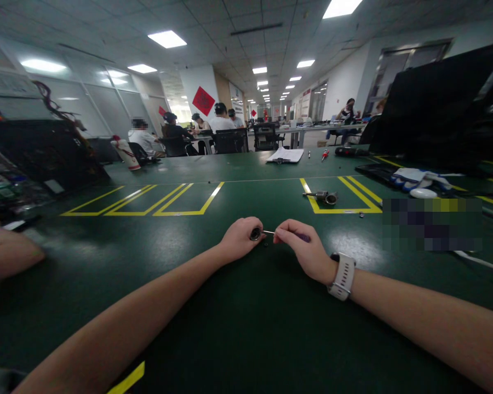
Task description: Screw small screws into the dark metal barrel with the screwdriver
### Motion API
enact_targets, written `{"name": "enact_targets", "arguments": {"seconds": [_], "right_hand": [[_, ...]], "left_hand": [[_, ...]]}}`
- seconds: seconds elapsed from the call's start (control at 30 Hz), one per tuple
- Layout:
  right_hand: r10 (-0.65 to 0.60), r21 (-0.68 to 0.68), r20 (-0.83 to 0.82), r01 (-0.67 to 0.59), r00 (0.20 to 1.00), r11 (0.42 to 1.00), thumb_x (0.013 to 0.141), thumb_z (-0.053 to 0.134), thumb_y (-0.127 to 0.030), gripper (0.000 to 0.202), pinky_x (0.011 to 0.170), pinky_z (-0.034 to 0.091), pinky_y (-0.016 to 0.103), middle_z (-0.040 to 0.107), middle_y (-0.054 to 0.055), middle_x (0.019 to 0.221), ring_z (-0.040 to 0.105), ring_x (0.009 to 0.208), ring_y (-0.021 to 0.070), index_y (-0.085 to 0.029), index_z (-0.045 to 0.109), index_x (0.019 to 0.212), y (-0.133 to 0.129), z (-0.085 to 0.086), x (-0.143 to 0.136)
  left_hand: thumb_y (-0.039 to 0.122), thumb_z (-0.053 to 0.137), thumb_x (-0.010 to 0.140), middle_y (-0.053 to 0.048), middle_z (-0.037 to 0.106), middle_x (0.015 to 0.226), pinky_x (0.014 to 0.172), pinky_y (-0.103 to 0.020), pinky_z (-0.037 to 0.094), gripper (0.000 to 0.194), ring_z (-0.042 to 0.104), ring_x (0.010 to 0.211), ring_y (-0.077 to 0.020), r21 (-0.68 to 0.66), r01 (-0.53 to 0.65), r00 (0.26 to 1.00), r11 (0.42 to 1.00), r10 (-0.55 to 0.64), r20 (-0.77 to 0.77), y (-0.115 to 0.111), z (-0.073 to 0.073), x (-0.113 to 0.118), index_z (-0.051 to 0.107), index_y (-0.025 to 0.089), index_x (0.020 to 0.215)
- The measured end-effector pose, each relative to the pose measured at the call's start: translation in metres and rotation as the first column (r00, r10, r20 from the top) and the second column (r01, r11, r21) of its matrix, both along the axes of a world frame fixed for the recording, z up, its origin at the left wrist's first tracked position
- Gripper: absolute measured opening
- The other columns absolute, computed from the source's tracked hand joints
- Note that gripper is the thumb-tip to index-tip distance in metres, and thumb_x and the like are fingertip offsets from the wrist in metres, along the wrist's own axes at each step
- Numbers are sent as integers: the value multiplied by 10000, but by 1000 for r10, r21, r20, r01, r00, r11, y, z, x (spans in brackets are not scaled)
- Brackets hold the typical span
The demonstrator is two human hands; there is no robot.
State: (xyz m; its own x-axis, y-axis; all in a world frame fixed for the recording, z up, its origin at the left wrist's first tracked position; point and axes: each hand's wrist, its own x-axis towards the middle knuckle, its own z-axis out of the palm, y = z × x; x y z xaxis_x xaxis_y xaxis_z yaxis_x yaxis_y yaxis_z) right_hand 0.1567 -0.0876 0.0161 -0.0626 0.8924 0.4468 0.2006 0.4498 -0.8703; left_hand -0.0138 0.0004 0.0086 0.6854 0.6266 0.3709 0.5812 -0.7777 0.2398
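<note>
Ceiling lights (167, 39) run back over a long office, where people (222, 121) sit beyond your green tabletop (254, 306). Your left grip (239, 239) is curled closed around a small metal part (255, 233), its round hollow end facing you, near the middle of the tabletop. Your right grip (307, 250) pinches a screwdriver (304, 238) by its purple handle, the thin shaft pointing left towards the part; whether the tip touches it cannot be told. Just below lies a tiny dark piece (265, 245). Farther forward, to your right, a second metal part (327, 197) lies with its thin end across yellow tape (332, 211). Past it sits a clipboard (285, 155); well to the right lies a white-and-blue glove (421, 178). Another person's arm (8, 254) shows at far left.
</note>
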Motion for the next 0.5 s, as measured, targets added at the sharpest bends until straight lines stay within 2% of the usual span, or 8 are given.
{"name": "enact_targets", "arguments": {"seconds": [0.17,0.5], "right_hand": [[9,61,143,-18,990,998,839,487,-259,194,669,400,307,577,19,711,534,696,163,-171,599,707,-3,0,-3],[-57,-15,83,58,995,998,790,491,-209,229,581,378,280,518,-16,570,493,582,139,-185,525,565,-3,2,-2]], "left_hand": [[190,567,749,4,553,718,630,-271,389,45,526,692,-151,9,-6,1000,1000,7,-13,-1,0,1,524,176,742],[240,543,786,-7,566,738,651,-292,393,62,524,697,-159,41,-25,999,999,27,-45,-1,-1,1,530,180,777]]}}
